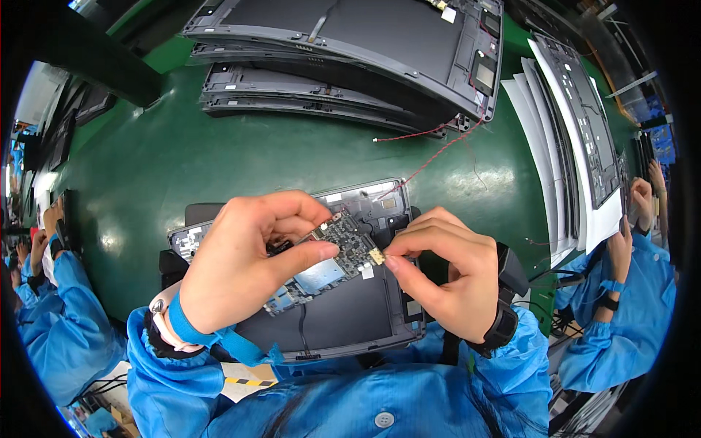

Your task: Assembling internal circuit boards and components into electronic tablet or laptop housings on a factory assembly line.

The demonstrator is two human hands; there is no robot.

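My left hand (244, 248) grips a dark circuit board (352, 237) by its edge, thumb on top and fingers curled behind. The board is tilted and bears a silvery metal shield (319, 277). At its right corner sits a small cream connector (377, 255), where the thumb and index finger of my right hand (449, 274) are pinched together. Whether that hand holds the connector or a fine wire at it is too small to tell. Beneath both hands lies an open dark device housing (343, 325), partly covered by my hands and the board.
Several similar housings (350, 44) are stacked at the far side, with thin red wires (438, 153) trailing from them across the green tabletop (139, 197). A stack of panels between white sheets (537, 139) stands right. Blue-sleeved people work at left (66, 314) and right (621, 314).
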